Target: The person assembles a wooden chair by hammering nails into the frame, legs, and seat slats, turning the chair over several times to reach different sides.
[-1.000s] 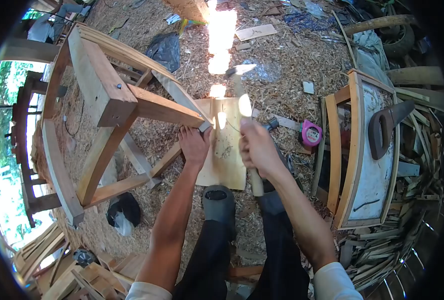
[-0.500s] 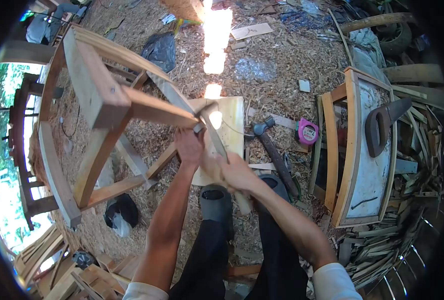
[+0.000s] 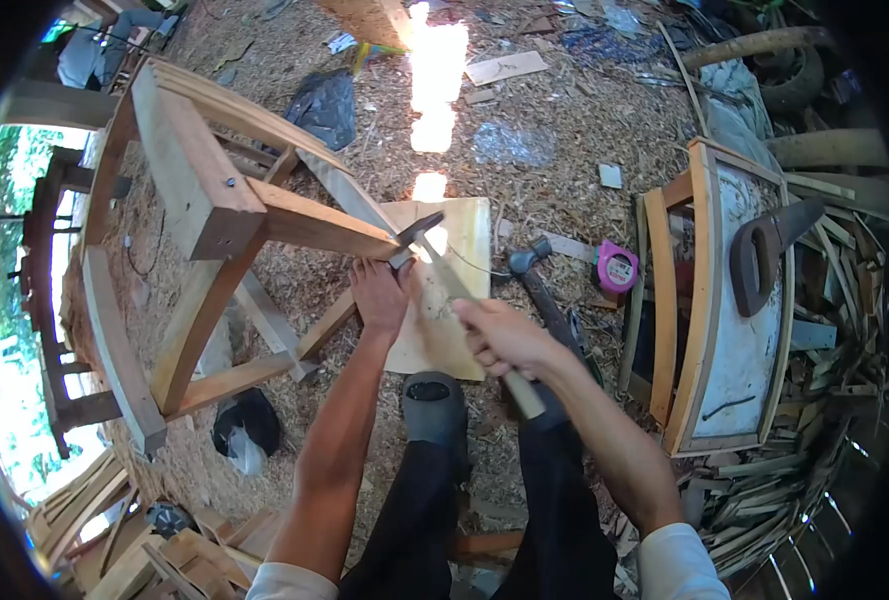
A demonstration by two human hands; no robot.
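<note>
My right hand (image 3: pixel 509 337) is wrapped round the wooden handle of a hammer (image 3: pixel 450 275). The hammer's dark head lies against the end of a rail on the wooden chair frame (image 3: pixel 329 222). My left hand (image 3: pixel 379 295) rests just under that rail end, with its fingers pressed against the wood at the joint; the exact hold is partly hidden. The frame leans on its side at the left, its thick leg (image 3: pixel 189 170) pointing toward me. Beneath both hands is a pale board (image 3: pixel 454 330) on the ground.
A second hammer (image 3: pixel 544 290) and a pink tape measure (image 3: pixel 616 267) lie to the right. Beyond them, a handsaw (image 3: pixel 759 255) rests on a framed panel (image 3: pixel 744 370). Black plastic bags (image 3: pixel 324 108) lie on the shavings. Part of a person (image 3: pixel 84 52) shows at the upper left.
The hammer in my right hand has turned slightly, and its head now shows dark and clear at the rail end. My right hand has shifted a little to the right. My left hand stays by the joint.
</note>
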